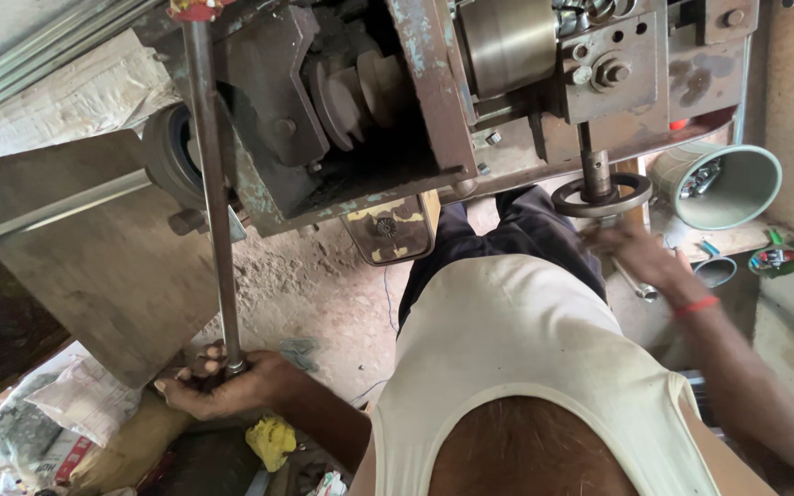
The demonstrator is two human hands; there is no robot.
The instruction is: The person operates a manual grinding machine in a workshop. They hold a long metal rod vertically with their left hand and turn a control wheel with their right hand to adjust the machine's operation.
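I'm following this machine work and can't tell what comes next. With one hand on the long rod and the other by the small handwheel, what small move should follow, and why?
Probably close the right hand onto the handwheel: it is blurred just below the rim, not clearly gripping, while the left hand already grips the long rod at its lower end.

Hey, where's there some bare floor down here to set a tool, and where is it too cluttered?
The dirt floor is bare between the long steel rod, the yellow plate and the dark trousers. It is crowded below the left hand, with a yellow rag and plastic bags, and beside the right hand, with a green pipe and tins.
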